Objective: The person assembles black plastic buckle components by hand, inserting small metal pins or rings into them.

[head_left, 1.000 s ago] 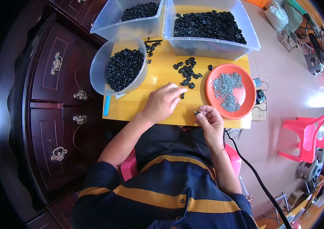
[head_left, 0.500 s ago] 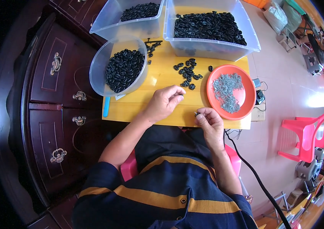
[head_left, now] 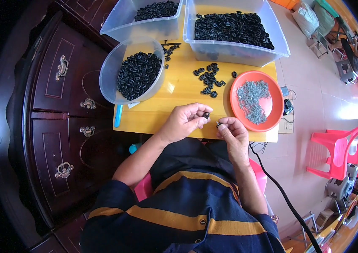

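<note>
Between the thumb and fingers of my left hand (head_left: pixel 186 122) is a small black oval plastic piece (head_left: pixel 206 115). My right hand (head_left: pixel 234 134) pinches another small black piece (head_left: pixel 219 124), with a bit of shiny metal showing at its tip. The two hands face each other just above the near edge of the yellow table (head_left: pixel 179 95), a short gap apart. Beyond them lies a loose group of black two-holed oval pieces (head_left: pixel 207 80). To the right of that group, an orange-red plate (head_left: pixel 276 97) holds many small silvery screws (head_left: pixel 252 101).
A round clear tub (head_left: pixel 107 84) of black pieces stands at the left. Two clear rectangular bins (head_left: pixel 233 49) of similar pieces are at the back. Dark wooden drawers (head_left: pixel 63 109) flank the table. A pink chair (head_left: pixel 335 152) and a black cable (head_left: pixel 278 185) are at right.
My left hand has moved down and nearer to my right hand, and a black piece now shows in its fingers. The right hand has barely moved.
</note>
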A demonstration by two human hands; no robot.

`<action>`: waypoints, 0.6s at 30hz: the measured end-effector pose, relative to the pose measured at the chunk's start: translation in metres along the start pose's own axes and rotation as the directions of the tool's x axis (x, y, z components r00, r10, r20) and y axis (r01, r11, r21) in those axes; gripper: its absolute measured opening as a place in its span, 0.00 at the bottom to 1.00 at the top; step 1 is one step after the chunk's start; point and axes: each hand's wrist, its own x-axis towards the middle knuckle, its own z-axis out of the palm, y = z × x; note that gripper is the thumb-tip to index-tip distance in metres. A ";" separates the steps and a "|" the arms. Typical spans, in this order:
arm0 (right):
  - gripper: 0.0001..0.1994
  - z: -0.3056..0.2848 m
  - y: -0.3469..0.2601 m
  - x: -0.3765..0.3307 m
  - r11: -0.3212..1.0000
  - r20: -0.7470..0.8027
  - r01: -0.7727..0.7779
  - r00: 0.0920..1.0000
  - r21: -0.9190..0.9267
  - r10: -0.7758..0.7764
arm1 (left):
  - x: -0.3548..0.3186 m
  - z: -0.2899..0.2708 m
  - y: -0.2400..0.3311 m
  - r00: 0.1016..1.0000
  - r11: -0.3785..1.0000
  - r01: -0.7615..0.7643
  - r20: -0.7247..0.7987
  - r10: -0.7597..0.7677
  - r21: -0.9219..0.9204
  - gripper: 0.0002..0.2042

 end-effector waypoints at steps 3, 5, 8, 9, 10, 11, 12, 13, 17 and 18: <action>0.07 0.002 -0.005 -0.001 1.000 0.009 -0.008 1.000 -0.002 0.008 | -0.003 0.003 0.007 0.999 0.983 -0.030 -0.014 0.033 0.181 0.13; 0.07 0.002 -0.007 -0.001 1.000 0.025 -0.004 1.000 -0.006 0.004 | -0.003 0.003 0.011 0.998 0.970 -0.056 -0.007 0.059 0.236 0.13; 0.07 0.004 -0.010 -0.002 1.000 0.026 -0.010 1.000 -0.010 0.010 | -0.004 0.004 0.012 0.994 0.946 -0.110 0.011 0.112 0.305 0.14; 0.07 0.004 -0.009 -0.002 1.000 0.026 -0.009 1.000 -0.009 0.009 | -0.004 0.005 0.013 0.990 0.938 -0.138 0.020 0.139 0.319 0.14; 0.07 0.003 -0.007 -0.002 1.000 0.035 -0.001 0.999 -0.016 0.001 | -0.004 0.005 0.013 0.990 0.937 -0.138 0.020 0.139 0.320 0.14; 0.07 0.003 -0.006 -0.002 1.000 0.044 0.007 0.999 -0.022 -0.006 | -0.004 0.006 0.013 0.989 0.937 -0.148 0.022 0.148 0.317 0.14; 0.07 0.002 -0.005 -0.002 1.000 0.043 0.008 0.999 -0.022 -0.007 | -0.004 0.007 0.013 0.987 0.937 -0.157 0.025 0.157 0.313 0.14; 0.07 0.002 -0.005 -0.002 1.000 0.041 0.012 0.999 -0.021 -0.011 | -0.004 0.007 0.014 0.987 0.936 -0.158 0.027 0.157 0.313 0.14; 0.07 0.003 -0.005 -0.002 1.000 0.034 0.010 0.999 0.012 -0.010 | -0.003 0.009 0.017 0.985 0.929 -0.175 0.072 0.160 0.327 0.14; 0.07 0.003 -0.005 -0.002 1.000 0.034 0.012 0.999 0.011 -0.013 | -0.003 0.009 0.017 0.982 0.924 -0.186 0.084 0.167 0.334 0.14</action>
